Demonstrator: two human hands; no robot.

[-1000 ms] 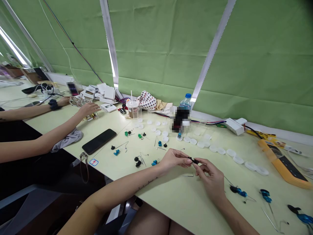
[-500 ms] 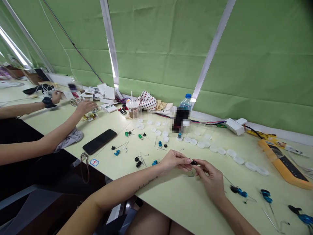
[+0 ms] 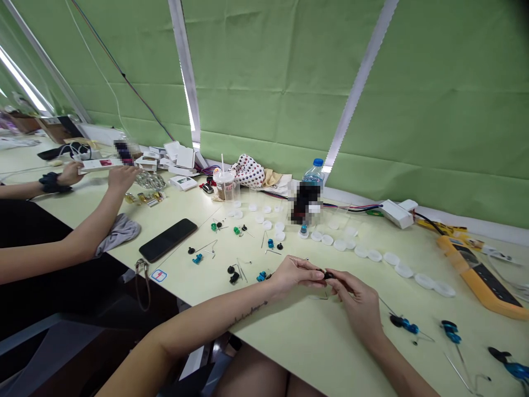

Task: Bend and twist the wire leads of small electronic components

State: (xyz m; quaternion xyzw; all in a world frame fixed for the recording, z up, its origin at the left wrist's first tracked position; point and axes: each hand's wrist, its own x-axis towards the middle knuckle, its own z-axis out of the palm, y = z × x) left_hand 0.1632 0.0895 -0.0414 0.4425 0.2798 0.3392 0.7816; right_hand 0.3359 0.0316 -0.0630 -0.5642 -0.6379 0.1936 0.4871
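Note:
A small black part (image 3: pixel 328 274) is pinched between my two hands over the pale table (image 3: pixel 289 336). My left hand (image 3: pixel 298 274) grips it from the left, and my right hand (image 3: pixel 352 292) has its fingertips on the right side. Just below them lies a thin metal hex key (image 3: pixel 319 297). Blue parts (image 3: pixel 262 275) sit close to my left wrist, with a black piece (image 3: pixel 233 277) further left. To the right of my right hand is a blue and black assembly (image 3: pixel 405 323) with thin metal rods.
Round clear lids (image 3: pixel 361 251) form a curved row behind my hands. A black phone (image 3: pixel 168 240), a drink cup (image 3: pixel 225 184), a water bottle (image 3: pixel 314 173) and an orange power strip (image 3: pixel 481 278) surround the work. At left, another person's hands (image 3: pixel 122 177) hold a white box (image 3: pixel 99 165).
My hands stay close together, with the black part turned slightly between the fingers. The other person's hands have moved left, and the white box is now in them.

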